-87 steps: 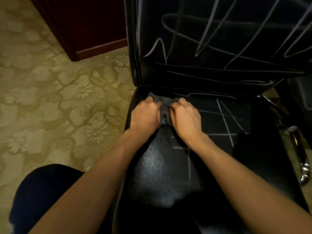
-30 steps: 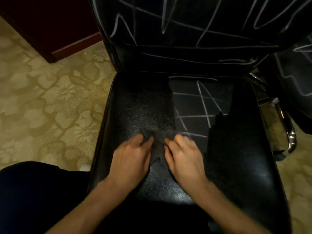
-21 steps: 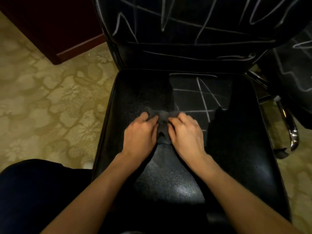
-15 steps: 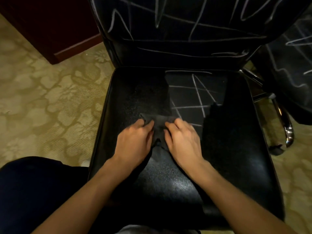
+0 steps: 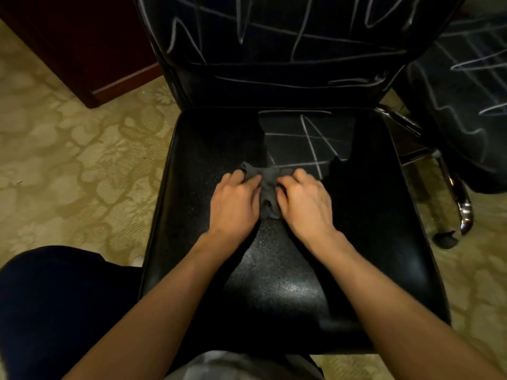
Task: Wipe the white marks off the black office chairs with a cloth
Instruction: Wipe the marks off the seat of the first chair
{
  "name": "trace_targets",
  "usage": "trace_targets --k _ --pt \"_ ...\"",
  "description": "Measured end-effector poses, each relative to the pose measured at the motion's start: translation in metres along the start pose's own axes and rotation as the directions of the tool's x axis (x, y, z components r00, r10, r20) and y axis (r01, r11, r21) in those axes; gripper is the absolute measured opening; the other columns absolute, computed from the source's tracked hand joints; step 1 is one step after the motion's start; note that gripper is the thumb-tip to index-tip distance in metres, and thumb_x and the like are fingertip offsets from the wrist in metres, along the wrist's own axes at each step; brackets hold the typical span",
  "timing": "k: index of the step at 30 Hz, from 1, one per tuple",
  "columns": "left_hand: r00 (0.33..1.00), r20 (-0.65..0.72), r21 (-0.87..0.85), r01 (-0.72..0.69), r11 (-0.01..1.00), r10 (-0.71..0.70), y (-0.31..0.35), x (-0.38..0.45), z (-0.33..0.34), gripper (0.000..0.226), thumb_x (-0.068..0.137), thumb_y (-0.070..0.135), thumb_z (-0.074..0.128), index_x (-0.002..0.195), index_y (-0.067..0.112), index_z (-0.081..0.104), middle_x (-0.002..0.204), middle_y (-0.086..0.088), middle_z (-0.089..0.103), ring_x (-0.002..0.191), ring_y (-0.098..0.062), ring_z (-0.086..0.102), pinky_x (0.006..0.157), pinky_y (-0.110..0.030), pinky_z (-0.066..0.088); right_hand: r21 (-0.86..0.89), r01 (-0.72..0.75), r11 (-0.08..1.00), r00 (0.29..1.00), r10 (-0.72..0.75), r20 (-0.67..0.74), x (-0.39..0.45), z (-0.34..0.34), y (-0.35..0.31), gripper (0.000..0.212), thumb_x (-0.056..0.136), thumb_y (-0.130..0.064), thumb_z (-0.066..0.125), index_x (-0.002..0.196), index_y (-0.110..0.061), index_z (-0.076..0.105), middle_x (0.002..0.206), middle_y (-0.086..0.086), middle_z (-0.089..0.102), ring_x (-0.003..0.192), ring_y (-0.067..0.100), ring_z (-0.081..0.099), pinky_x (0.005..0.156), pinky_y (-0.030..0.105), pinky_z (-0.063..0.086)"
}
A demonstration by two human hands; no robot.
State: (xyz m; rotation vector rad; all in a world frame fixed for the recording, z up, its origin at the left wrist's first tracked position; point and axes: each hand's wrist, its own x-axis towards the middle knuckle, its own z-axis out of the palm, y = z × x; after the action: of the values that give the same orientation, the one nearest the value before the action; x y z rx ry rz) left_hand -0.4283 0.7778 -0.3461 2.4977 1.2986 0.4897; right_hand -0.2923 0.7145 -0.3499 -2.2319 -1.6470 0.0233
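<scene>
A black office chair fills the head view; its seat [image 5: 370, 215] carries white lines [image 5: 310, 138] in a patch at the back centre-right. More white scribbles [image 5: 274, 45] cross the backrest. A crumpled dark grey cloth [image 5: 267, 185] lies on the middle of the seat, just in front of the marked patch. My left hand [image 5: 236, 204] grips its left side and my right hand [image 5: 304, 201] grips its right side, both with bent fingers pressing it down. The cloth's middle shows between them.
A second black chair [image 5: 466, 91] with white marks stands at the right, with its chrome base [image 5: 463, 212] close to the seat's edge. A dark wooden cabinet [image 5: 82, 50] stands at the back left on patterned carpet [image 5: 68, 160]. My knee [image 5: 55, 297] is at the lower left.
Both hands slid the cloth from the seat's back edge toward the front, then rubbed back and forth; in the last half second they pushed it toward the backrest again.
</scene>
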Motion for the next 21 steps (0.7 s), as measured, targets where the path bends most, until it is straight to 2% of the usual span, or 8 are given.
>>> trace_targets --k 2,4,6,8,11,15,18,21 --pt "0.998 0.012 -0.103 0.07 0.992 -0.069 0.003 0.002 0.001 0.031 0.095 0.015 0.06 0.124 0.013 0.07 0.105 -0.011 0.061 0.095 -0.03 0.059 0.085 -0.035 0.048 0.009 0.005 1.0 0.999 -0.005 0.035 0.003 -0.001 0.005 0.019 0.092 -0.023 0.061 0.101 -0.01 0.072 0.092 0.011 0.06 0.083 0.032 0.063 0.072 0.042 0.052" --pt "0.994 0.001 -0.226 0.11 0.968 -0.113 0.001 -0.008 -0.007 0.029 0.096 0.016 0.062 0.124 0.016 0.071 0.1 0.0 0.058 0.092 -0.017 0.06 0.084 -0.02 0.043 0.045 0.005 0.999 0.999 -0.008 0.048 -0.011 -0.005 0.005 0.023 0.094 -0.027 0.059 0.108 -0.014 0.071 0.094 0.008 0.06 0.083 0.029 0.064 0.072 0.041 0.054" --pt "0.991 0.001 -0.312 0.13 0.941 -0.137 0.0 -0.021 -0.014 0.025 0.095 0.016 0.065 0.119 0.019 0.074 0.092 0.006 0.056 0.084 -0.01 0.059 0.081 -0.018 0.045 0.117 -0.027 0.993 0.999 0.021 0.047 -0.026 -0.008 0.007 0.027 0.093 -0.03 0.062 0.116 -0.017 0.07 0.094 0.005 0.061 0.08 0.027 0.066 0.069 0.038 0.056" --pt "0.985 0.035 -0.335 0.169 0.927 -0.167 0.004 -0.026 -0.014 0.024 0.094 0.015 0.066 0.116 0.02 0.075 0.091 0.006 0.057 0.084 -0.011 0.061 0.081 -0.019 0.046 0.166 -0.072 0.983 0.997 0.069 0.023 -0.034 -0.008 0.009 0.029 0.091 -0.029 0.067 0.116 -0.016 0.071 0.091 0.004 0.06 0.075 0.026 0.066 0.063 0.037 0.055" --pt "0.967 0.112 -0.284 0.253 0.925 -0.23 0.011 -0.021 -0.013 0.025 0.096 0.02 0.064 0.119 0.023 0.073 0.094 0.006 0.054 0.091 -0.015 0.061 0.084 -0.015 0.041 0.117 -0.075 0.99 0.997 0.078 -0.019 -0.038 -0.001 0.008 0.032 0.083 -0.024 0.076 0.111 -0.01 0.072 0.085 0.005 0.059 0.067 0.028 0.065 0.056 0.036 0.054" --pt "0.957 0.142 -0.242 0.282 0.928 -0.253 0.016 -0.026 -0.02 0.034 0.092 0.034 0.07 0.125 0.026 0.069 0.101 0.001 0.058 0.09 -0.018 0.064 0.086 -0.029 0.052 0.065 0.008 0.998 1.0 -0.007 -0.011 -0.04 0.001 0.008 0.034 0.082 -0.024 0.074 0.111 -0.007 0.07 0.086 0.008 0.059 0.07 0.029 0.063 0.06 0.039 0.056" --pt "0.985 0.086 -0.042 0.151 0.988 -0.147 0.018 -0.033 -0.011 0.034 0.089 0.03 0.072 0.122 0.024 0.07 0.105 -0.003 0.062 0.081 -0.025 0.068 0.068 -0.037 0.058 0.033 0.025 0.999 0.999 -0.024 -0.035 -0.036 0.002 0.009 0.028 0.083 -0.021 0.074 0.108 -0.007 0.071 0.086 0.007 0.059 0.068 0.027 0.062 0.061 0.037 0.052" --pt "0.999 0.045 0.128 0.011 0.992 -0.017 0.014 -0.007 0.0 0.024 0.084 0.024 0.074 0.106 0.017 0.075 0.093 -0.006 0.061 0.067 -0.027 0.066 0.048 -0.034 0.052 0.006 0.032 0.999 0.999 -0.031 -0.036 -0.013 0.007 0.01 0.024 0.085 -0.018 0.074 0.105 -0.007 0.071 0.085 0.009 0.058 0.07 0.028 0.061 0.061 0.038 0.052"
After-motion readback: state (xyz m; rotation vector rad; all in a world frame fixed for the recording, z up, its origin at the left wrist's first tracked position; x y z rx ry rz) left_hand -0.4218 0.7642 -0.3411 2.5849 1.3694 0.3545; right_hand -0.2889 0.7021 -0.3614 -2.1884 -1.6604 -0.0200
